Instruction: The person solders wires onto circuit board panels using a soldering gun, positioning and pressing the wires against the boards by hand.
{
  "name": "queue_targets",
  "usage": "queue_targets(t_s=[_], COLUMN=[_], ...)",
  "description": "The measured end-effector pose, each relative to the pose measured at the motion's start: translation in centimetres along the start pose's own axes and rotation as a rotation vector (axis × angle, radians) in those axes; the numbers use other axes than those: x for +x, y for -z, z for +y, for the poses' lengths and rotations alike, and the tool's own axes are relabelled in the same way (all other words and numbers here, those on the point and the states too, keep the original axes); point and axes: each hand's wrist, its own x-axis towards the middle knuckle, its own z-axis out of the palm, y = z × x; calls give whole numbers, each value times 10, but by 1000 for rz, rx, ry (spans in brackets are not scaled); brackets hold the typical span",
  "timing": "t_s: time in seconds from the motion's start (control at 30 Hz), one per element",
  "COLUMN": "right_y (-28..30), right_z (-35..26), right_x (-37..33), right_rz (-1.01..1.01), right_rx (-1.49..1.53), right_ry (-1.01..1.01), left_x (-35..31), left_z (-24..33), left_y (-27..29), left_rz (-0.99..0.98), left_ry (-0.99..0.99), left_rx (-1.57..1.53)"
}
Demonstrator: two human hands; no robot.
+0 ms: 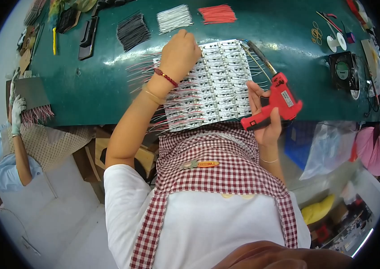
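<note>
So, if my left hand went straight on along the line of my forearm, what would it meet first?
Probably the pile of white wires, near its right end, just beyond the left hand; the hand's height above the green table is unclear.

Left fingers [192, 41] partly hidden from view

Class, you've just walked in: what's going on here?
A person's left hand is at the upper left of a white rectangular sheet of circuit boards; whether it grips anything is hidden. The right hand holds a red, pistol-shaped soldering tool. Thin red wires trail from the sheet's left side; beyond it lie black, white and red wire bundles.
</note>
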Motion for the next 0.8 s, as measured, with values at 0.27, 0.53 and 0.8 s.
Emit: queue_targets(t_s=[0.27,0.53,0.8], right_y=[1,0,-1], right_z=[2,1,2], right_x=[0,1,-2], right_rz=[13,5,47], right_rx=[-3,-29,-27], right_ry=[13,27,23], left_x=[6,26,32], left_z=[-31,18,7], left_y=[5,4,2], left_rz=[-6,-228,-391], left_ry=[85,-157,-96], left_rx=[144,-125,-443])
